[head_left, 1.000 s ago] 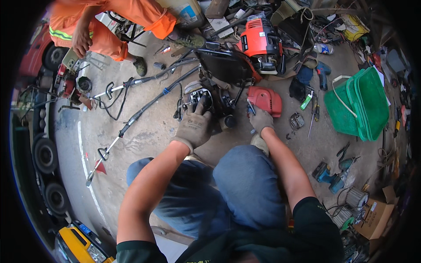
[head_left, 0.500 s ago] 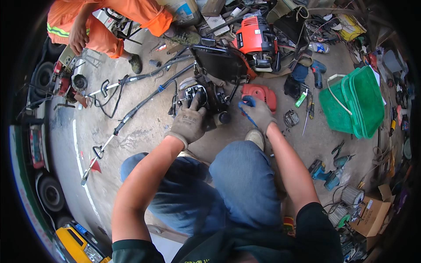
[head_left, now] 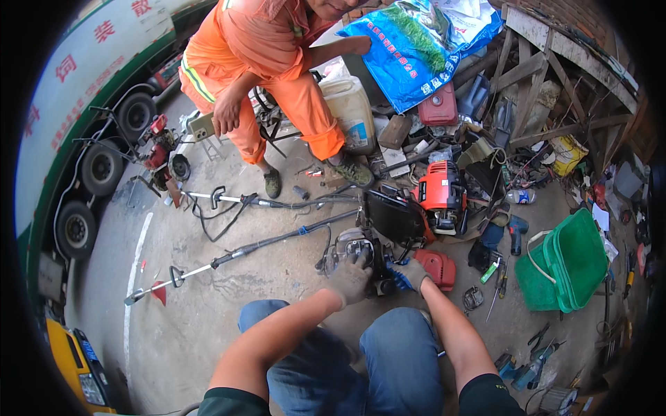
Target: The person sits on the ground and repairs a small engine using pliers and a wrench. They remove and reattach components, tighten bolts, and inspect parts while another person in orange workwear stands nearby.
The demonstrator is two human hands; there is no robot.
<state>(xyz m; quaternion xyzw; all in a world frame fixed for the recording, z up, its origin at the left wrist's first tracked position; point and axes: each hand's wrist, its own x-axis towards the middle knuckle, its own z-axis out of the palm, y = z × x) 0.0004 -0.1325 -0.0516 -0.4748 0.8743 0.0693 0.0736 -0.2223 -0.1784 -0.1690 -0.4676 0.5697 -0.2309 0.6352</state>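
As gloved left hand splays on metal engine, right hand, grip unclear, rounded red cover beside

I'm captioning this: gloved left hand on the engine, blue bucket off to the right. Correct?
The head view shows a green bucket, not a blue one. It is off to the right, and the gloved left hand is on the engine.

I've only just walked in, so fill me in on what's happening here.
The gloved left hand is on a small engine on the ground. The gloved right hand is at the engine's right side; whether it grips a tool is hard to tell. A red cover lies beside that hand. Beyond, a co-worker in orange sits near a blue bag.
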